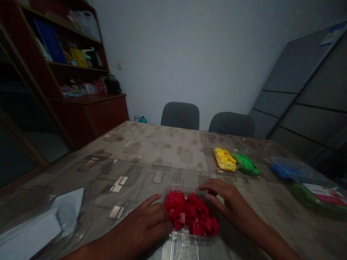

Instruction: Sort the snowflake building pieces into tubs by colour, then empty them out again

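A clear plastic tray [181, 248] full of red toy pieces [191, 215] sits at the near edge of the patterned table [151, 159]. My left hand [148, 220] rests against the tray's left side, thumb stretched toward it, fingers curled under. My right hand [223, 198] lies over the tray's far right corner, fingers spread and touching the rim and the red pieces. Neither hand visibly grips a piece.
A yellow pile [224, 159] and a green pile [246, 164] lie further back on the right. A clear box with blue pieces [287, 169] and a lidded box with green [317, 196] stand at far right. A clear container [48, 220] sits near left. Two grey chairs [180, 115] stand behind.
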`<move>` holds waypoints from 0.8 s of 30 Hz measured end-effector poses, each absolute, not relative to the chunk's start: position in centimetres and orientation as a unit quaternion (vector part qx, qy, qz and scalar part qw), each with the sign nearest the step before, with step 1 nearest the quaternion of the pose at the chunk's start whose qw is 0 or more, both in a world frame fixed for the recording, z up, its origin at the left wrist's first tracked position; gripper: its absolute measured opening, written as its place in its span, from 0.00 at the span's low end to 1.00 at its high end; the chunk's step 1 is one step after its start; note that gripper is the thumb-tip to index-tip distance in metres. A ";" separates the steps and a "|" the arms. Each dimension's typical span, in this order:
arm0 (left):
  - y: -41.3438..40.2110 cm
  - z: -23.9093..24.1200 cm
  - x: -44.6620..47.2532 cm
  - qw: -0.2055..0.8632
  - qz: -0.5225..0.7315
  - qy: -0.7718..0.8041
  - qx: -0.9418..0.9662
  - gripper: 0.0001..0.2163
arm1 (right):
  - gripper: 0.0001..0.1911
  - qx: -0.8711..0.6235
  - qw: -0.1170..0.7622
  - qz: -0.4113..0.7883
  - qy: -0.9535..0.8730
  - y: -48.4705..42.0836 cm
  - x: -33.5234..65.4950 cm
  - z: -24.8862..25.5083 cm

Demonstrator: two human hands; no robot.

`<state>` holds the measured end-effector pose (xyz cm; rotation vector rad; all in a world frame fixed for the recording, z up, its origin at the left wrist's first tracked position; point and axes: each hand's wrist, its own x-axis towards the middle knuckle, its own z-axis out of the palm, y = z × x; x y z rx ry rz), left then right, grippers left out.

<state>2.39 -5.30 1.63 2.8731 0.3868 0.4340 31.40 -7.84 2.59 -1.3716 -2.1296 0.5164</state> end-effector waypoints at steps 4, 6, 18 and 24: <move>-5.7 2.6 2.1 0.104 0.173 0.118 0.972 0.16 | 0.17 -0.507 0.234 0.239 -0.794 -10.2 32.2 3.1; -5.7 3.0 2.3 0.106 0.192 0.105 0.970 0.17 | 0.20 -0.486 0.225 0.248 -0.807 -10.7 31.5 3.0; -5.8 3.0 1.4 0.127 0.193 0.127 0.964 0.17 | 0.11 -0.488 0.181 0.224 -0.824 -9.5 29.6 3.2; -5.8 2.2 1.2 0.154 0.186 0.145 0.959 0.20 | 0.06 -0.521 0.172 0.226 -0.805 -9.0 30.8 4.5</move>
